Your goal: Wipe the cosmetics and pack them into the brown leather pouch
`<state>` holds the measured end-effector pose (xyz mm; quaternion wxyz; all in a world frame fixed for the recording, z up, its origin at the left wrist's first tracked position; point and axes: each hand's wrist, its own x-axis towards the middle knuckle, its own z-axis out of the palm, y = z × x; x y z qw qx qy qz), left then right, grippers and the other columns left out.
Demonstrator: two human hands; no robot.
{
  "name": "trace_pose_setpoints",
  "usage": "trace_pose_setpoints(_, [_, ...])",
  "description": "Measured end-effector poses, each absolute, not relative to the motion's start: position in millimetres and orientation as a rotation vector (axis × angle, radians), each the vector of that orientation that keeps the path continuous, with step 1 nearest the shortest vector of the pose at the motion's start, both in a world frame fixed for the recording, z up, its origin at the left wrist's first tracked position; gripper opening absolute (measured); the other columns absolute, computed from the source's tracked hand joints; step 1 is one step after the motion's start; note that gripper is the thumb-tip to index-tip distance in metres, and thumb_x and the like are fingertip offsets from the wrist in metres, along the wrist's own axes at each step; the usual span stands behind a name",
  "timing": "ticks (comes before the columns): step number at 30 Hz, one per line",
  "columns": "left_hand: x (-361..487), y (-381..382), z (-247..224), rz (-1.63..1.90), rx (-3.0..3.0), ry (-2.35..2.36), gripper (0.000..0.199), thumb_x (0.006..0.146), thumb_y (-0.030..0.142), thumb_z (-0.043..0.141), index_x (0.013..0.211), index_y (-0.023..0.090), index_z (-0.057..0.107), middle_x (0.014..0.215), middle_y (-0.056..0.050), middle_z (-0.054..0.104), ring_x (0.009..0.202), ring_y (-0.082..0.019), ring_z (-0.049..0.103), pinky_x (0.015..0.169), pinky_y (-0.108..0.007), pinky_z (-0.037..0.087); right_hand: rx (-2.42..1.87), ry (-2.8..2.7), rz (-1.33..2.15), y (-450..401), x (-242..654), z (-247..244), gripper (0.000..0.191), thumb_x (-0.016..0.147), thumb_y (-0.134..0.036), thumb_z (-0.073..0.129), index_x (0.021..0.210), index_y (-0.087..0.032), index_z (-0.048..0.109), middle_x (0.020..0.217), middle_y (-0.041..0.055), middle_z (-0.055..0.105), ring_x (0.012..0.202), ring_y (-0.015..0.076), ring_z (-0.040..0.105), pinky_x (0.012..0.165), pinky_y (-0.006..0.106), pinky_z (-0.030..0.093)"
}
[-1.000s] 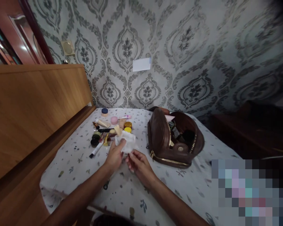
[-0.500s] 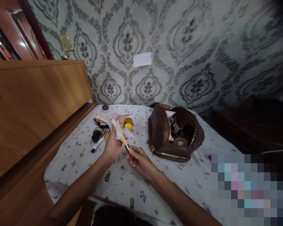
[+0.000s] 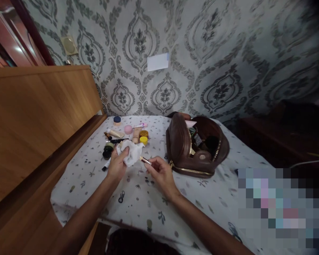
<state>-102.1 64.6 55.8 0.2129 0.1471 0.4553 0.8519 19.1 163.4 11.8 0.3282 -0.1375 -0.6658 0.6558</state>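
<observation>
My left hand is closed on a crumpled white tissue, which wraps part of a slim brush-like item. The dark, metallic end of that slim item sticks out to the right, and my right hand pinches it between thumb and fingers. Behind the tissue lie a yellow-lidded jar, a gold-lidded jar, a beige tube, a pink round jar and a cream tube. Left of the tissue are a black-lidded jar and a black pen-like item.
An open brown bag with items inside stands on the patterned tablecloth at the right. A blue-lidded jar sits near the wall. A wooden cabinet borders the left side.
The tissue now covers more of the slim item, which has turned from steep to flatter. My left hand has moved slightly left and my right hand slightly right. The view has shifted a little.
</observation>
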Motion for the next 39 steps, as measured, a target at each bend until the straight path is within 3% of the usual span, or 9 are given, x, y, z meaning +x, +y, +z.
trace_pose_setpoints(5, [-97.8,63.2,46.0,2.393,0.292,1.161,0.043,0.064,0.028,0.086,0.101,0.02,0.067,0.098,-0.002,0.074,0.089,-0.017,0.071,0.08,-0.025,0.054,-0.285,-1.91,1.235,161.4,29.7,18.6,0.014,0.086,-0.035,0.064,0.086,-0.022,0.065,0.067,-0.0005,0.057,0.062,0.0148,0.052,0.06,0.027,0.043])
trace_pose_setpoints(9, [-91.1,66.2,44.2,2.419,0.181,1.074,0.021,0.08,0.016,0.072,0.101,0.017,0.069,0.096,-0.003,0.075,0.085,-0.014,0.071,0.078,-0.021,0.055,-0.167,-1.887,1.105,161.4,31.1,20.9,0.009,0.088,-0.028,0.061,0.084,-0.023,0.067,0.081,0.0041,0.063,0.07,0.0168,0.056,0.067,0.03,0.047])
trace_pose_setpoints(12, [-81.9,68.6,45.0,2.374,-0.075,0.996,0.017,0.093,0.01,0.053,0.097,0.014,0.069,0.086,-0.004,0.075,0.072,-0.01,0.07,0.07,-0.017,0.056,-0.201,-1.813,1.205,161.0,28.0,18.3,0.01,0.084,-0.029,0.066,0.092,-0.023,0.068,0.08,0.0029,0.063,0.069,0.0164,0.056,0.068,0.03,0.048])
trace_pose_setpoints(14, [-73.6,70.0,45.5,2.311,-0.209,0.959,0.025,0.097,0.01,0.044,0.096,0.013,0.069,0.081,-0.004,0.074,0.064,-0.009,0.068,0.062,-0.016,0.055,-0.271,-1.738,1.371,160.4,25.2,15.7,0.026,0.08,-0.032,0.072,0.104,-0.023,0.067,0.082,0.0021,0.063,0.073,0.0168,0.059,0.07,0.03,0.05])
trace_pose_setpoints(16, [-64.5,71.4,46.0,2.273,-0.263,0.918,0.027,0.098,0.009,0.042,0.098,0.013,0.069,0.081,-0.004,0.074,0.062,-0.009,0.068,0.061,-0.015,0.056,-0.278,-1.719,1.5,159.9,22.7,13.8,0.034,0.077,-0.035,0.074,0.108,-0.023,0.068,0.092,0.0037,0.065,0.084,0.0188,0.062,0.079,0.032,0.051])
trace_pose_setpoints(21, [-48.4,69.8,43.4,2.218,-0.306,0.919,0.022,0.09,0.003,0.049,0.1,0.011,0.066,0.081,-0.005,0.073,0.064,-0.011,0.069,0.06,-0.018,0.058,-0.267,-1.683,1.614,162.5,20.1,12.9,0.023,0.08,-0.039,0.07,0.093,-0.021,0.073,0.101,0.0063,0.069,0.099,0.0225,0.063,0.094,0.037,0.047])
trace_pose_setpoints(29, [-75.1,31.5,34.6,2.191,0.106,1.491,0.04,0.056,0.006,0.063,0.094,0.02,0.063,0.071,0.005,0.066,0.057,-0.009,0.06,0.051,-0.016,0.048,-0.282,-1.668,1.918,170.6,23.7,20.4,0.038,0.086,-0.056,0.058,0.093,-0.019,0.06,0.081,0.0028,0.067,0.078,0.0183,0.063,0.078,0.032,0.051])
trace_pose_setpoints(34, [-103.2,22.0,59.3,1.908,0.668,1.775,0.017,0.071,0.028,0.064,0.083,0.016,0.068,0.063,0.004,0.058,0.055,-0.009,0.051,0.052,-0.017,0.04,-0.137,-1.848,2.198,162.9,25.3,21.5,0.041,0.082,-0.058,0.063,0.09,-0.018,0.059,0.066,-0.0041,0.052,0.054,0.0102,0.052,0.052,0.023,0.046])
trace_pose_setpoints(39, [-110.4,21.3,79.6,1.52,1.111,1.911,0.039,0.082,0.047,0.062,0.104,0.017,0.071,0.094,-0.005,0.071,0.094,-0.022,0.063,0.085,-0.029,0.047,-0.11,-1.974,2.184,159.8,26.3,21.8,0.039,0.083,-0.057,0.062,0.087,-0.018,0.058,0.062,-0.0062,0.043,0.049,0.0076,0.04,0.044,0.02,0.038])
